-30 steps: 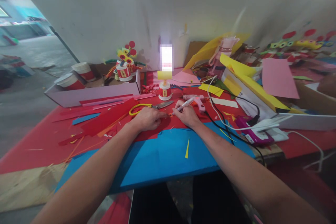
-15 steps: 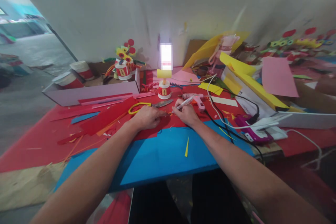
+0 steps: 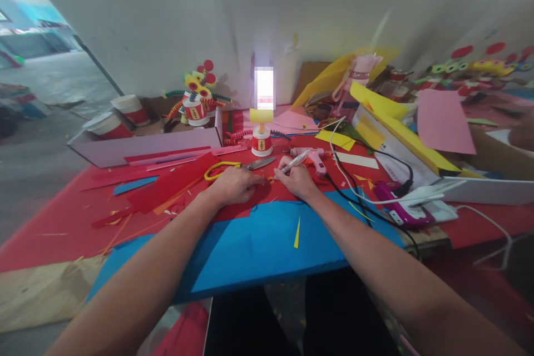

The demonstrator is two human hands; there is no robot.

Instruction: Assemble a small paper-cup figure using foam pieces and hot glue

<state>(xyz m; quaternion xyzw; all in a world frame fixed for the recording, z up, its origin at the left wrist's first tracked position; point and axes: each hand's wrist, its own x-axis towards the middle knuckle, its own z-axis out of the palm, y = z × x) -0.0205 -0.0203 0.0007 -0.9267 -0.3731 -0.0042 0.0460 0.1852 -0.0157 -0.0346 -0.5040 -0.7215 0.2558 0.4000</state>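
Pen [image 3: 295, 161]: it lay slanted in the right hand [image 3: 297, 179], upper end toward two o'clock, lower end toward eight. It looked light, stiff and smooth, perhaps a little slippery; the lower barrel seemed the surest place to hold it.
Right fingers: thumb and fingers were clamped together around the pen's lower part.
Left hand [image 3: 236, 184]: the index finger stretched toward three o'clock, low over the red paper [image 3: 262, 194], with the other fingers curled beneath. Whether they pinched anything could not be told.
Orange scrap [image 3: 271, 179]: it sat between the hands, near the left index fingertip, at three o'clock from it; contact was too small to judge. It was probably thin paper, nearly weightless and easily creased, best taken by an edge.
Scissors [image 3: 259, 164]: these rested at twelve to one o'clock from the left hand, blades toward three.
Glue gun [image 3: 312, 158]: it lay between one and two o'clock from the right hand.
Cup figure [image 3: 262, 143]: it stood upright at twelve o'clock, beyond the scissors.
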